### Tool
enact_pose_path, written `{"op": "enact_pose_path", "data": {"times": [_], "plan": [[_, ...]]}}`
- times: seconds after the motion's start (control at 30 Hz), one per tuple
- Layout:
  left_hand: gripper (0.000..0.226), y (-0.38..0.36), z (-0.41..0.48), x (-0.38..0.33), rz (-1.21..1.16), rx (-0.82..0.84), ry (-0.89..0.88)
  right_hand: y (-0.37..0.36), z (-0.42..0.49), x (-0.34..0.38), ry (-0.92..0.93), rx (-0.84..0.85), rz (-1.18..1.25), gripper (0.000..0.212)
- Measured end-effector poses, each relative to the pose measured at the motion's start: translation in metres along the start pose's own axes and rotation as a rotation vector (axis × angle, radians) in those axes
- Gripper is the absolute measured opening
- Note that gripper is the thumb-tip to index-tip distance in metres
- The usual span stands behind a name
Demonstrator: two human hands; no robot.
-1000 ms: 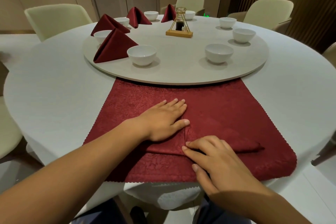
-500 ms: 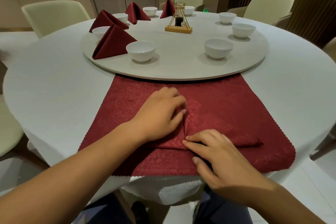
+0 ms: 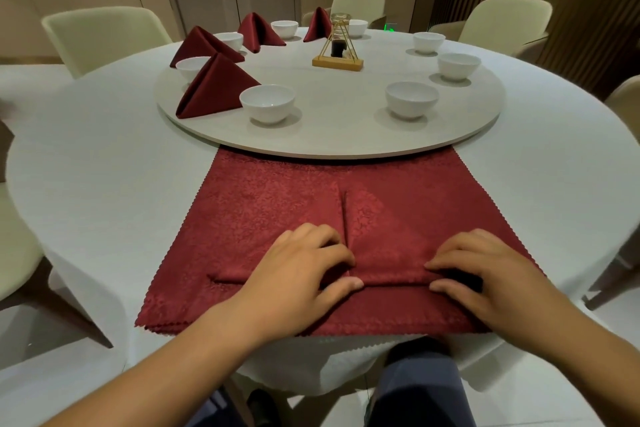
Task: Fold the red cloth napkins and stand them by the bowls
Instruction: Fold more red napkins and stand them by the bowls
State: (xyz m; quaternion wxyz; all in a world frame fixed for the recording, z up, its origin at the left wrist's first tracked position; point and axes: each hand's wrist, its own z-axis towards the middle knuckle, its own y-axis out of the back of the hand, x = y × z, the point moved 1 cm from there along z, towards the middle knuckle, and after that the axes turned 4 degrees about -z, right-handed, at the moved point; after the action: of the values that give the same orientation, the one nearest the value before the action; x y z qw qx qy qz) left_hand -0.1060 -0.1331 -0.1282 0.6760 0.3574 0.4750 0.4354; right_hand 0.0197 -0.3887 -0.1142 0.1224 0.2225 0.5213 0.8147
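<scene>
Just in front of the round, pale turntable (image 3: 329,139), a red napkin (image 3: 398,218) is laid on a flat red cloth (image 3: 242,204) over the white tabletop (image 3: 104,166). The cloth's far edge is hidden under the turntable's rim. The napkin's near fold is pinched by the left hand (image 3: 301,274) and the right hand (image 3: 485,274), with fingers (image 3: 332,253) curled on top and thumbs below the ridge. What lies under the palms cannot be seen. The weave is patterned and the cloth's edges are zigzag-cut. On the turntable, smooth white bowls (image 3: 267,103) are set, and four folded napkins (image 3: 214,88) are stood as pyramids on its left side. Both forearms are cut off by the frame.
</scene>
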Motion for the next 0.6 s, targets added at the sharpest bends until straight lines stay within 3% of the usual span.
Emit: {"op": "enact_pose_path", "data": {"times": [0.1,0.27,0.47,0.6], "plan": [[0.046,0.002,0.002,0.001,0.0,0.001,-0.02,0.004,-0.005,-0.008,0.011,0.049,-0.053,0.028],[0.045,0.003,0.001,-0.002,0.079,-0.042,-0.057,0.001,-0.002,0.0,0.083,-0.021,-0.17,0.024],[0.023,0.003,-0.002,-0.014,0.195,-0.074,-0.181,0.011,-0.002,0.012,0.1,-0.052,-0.208,0.019],[0.058,0.002,-0.006,-0.021,0.277,-0.049,-0.185,0.023,-0.004,0.025,0.145,-0.057,-0.28,0.023]]}}
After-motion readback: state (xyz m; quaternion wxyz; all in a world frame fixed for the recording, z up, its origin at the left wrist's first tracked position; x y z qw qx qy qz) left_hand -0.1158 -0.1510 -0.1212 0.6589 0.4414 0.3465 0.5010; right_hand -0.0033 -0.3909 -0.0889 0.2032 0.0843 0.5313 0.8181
